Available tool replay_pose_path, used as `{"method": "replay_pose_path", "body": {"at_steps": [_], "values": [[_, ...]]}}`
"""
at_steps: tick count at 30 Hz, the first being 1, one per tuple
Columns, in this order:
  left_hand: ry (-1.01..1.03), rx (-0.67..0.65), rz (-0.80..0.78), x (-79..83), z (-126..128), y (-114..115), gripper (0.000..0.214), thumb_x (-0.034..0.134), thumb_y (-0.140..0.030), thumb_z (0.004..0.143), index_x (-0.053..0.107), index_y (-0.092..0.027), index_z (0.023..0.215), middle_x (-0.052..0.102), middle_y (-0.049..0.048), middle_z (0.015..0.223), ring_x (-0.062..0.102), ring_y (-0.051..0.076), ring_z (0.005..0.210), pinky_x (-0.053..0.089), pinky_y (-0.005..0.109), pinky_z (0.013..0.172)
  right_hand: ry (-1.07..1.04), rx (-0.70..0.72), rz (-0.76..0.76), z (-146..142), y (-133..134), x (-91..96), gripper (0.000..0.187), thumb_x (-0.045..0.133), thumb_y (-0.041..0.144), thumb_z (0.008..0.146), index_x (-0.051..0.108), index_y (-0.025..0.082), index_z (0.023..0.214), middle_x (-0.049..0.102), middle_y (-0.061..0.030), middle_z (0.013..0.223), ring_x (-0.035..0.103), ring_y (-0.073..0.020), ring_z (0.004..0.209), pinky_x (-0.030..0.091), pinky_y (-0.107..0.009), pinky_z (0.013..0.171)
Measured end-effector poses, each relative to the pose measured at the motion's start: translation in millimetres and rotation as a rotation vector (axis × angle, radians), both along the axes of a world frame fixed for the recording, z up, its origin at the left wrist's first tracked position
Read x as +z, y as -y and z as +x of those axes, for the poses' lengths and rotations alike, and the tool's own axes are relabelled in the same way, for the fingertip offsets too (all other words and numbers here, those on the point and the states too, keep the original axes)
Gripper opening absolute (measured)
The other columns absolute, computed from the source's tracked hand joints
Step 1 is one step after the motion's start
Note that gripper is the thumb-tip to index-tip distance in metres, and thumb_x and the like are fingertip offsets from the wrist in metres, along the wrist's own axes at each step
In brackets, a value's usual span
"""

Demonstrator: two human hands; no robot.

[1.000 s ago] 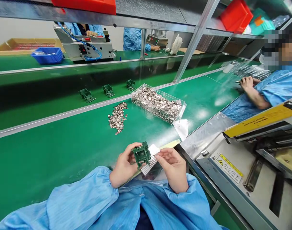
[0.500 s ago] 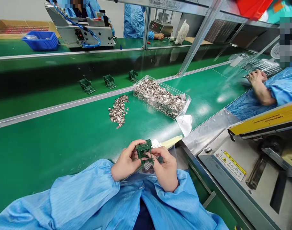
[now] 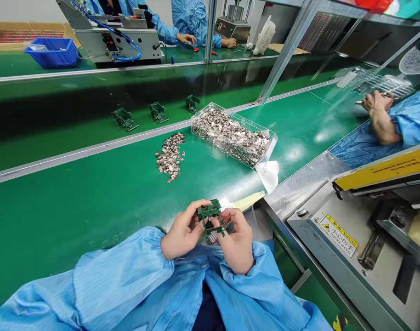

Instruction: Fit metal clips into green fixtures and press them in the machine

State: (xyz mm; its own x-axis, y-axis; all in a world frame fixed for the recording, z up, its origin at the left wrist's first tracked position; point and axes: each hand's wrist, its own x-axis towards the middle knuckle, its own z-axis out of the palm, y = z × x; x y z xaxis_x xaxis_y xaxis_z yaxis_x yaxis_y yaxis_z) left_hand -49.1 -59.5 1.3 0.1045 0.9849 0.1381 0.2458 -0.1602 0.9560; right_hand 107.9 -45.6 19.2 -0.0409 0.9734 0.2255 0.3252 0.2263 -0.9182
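Close to my body, a small dark green plastic frame [image 3: 210, 210] with an open middle is held between my two hands. My left hand [image 3: 182, 232] grips its left side, fingers over the top and thumb below. On the other side my right hand [image 3: 238, 239] has its fingers and thumb closed around the frame's right edge. Whether a small part sits between the fingertips is hidden. Beyond the hands lies a loose pile of small metal pieces [image 3: 170, 155]. A clear plastic box [image 3: 272, 143] full of the same metal pieces stands to its right.
Three similar green frames [image 3: 125, 119] stand past the metal rail [image 3: 93, 151]. A grey machine with a yellow cover [image 3: 385, 170] is close on my right. A co-worker's hands [image 3: 378, 101] are at the far right; a blue bin [image 3: 53, 53] sits at the back left.
The green frame has turned and shifted slightly in my hands, which still hold it. A co-worker's hand at the back has come into view on the bench. My view has tilted a little.
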Motion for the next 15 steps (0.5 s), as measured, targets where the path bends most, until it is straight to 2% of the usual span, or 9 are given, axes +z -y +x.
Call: {"method": "replay_pose_path", "body": {"at_steps": [4, 7, 11, 15], "values": [[0.069, 0.056, -0.024, -1.1, 2.7, 0.8, 0.037, 0.055, -0.035, 0.093, 0.052, -0.019, 0.126, 0.064, 0.0027, 0.083, 0.058, 0.013, 0.065, 0.047, 0.022, 0.059, -0.042, 0.008, -0.026, 0.4, 2.1, -2.2, 0.008, 0.064, 0.025, 0.085, 0.059, 0.022, 0.091, 0.063, -0.0015, 0.084, 0.060, -0.0178, 0.077, 0.050, -0.030, 0.071], [0.099, 0.098, -0.037, 0.1, 4.5, 1.3, 0.036, 0.056, -0.035, 0.092, 0.053, -0.019, 0.124, 0.065, 0.0026, 0.083, 0.059, 0.014, 0.068, 0.048, 0.022, 0.062, -0.160, 0.048, -0.129, -0.5, 2.2, -2.4, 0.013, 0.064, 0.027, 0.085, 0.058, 0.022, 0.096, 0.064, -0.0046, 0.092, 0.063, -0.0197, 0.082, 0.052, -0.032, 0.074], [0.076, 0.125, -0.041, 1.4, 5.6, 2.7, 0.033, 0.057, -0.032, 0.091, 0.054, -0.019, 0.122, 0.065, 0.0027, 0.083, 0.060, 0.014, 0.070, 0.048, 0.022, 0.061, -0.337, 0.076, -0.297, -3.8, -1.8, -1.8, 0.022, 0.071, 0.032, 0.079, 0.058, 0.021, 0.091, 0.064, -0.0031, 0.081, 0.062, -0.0175, 0.069, 0.053, -0.028, 0.063], [0.066, 0.137, -0.049, 1.7, 7.1, 5.2, 0.032, 0.057, -0.030, 0.091, 0.054, -0.020, 0.121, 0.066, 0.0030, 0.086, 0.061, 0.014, 0.070, 0.048, 0.021, 0.061, -0.411, 0.062, -0.335, -5.4, -5.6, -1.1, 0.025, 0.077, 0.033, 0.072, 0.059, 0.021, 0.082, 0.062, -0.0005, 0.074, 0.057, -0.0143, 0.062, 0.050, -0.024, 0.057]]}}
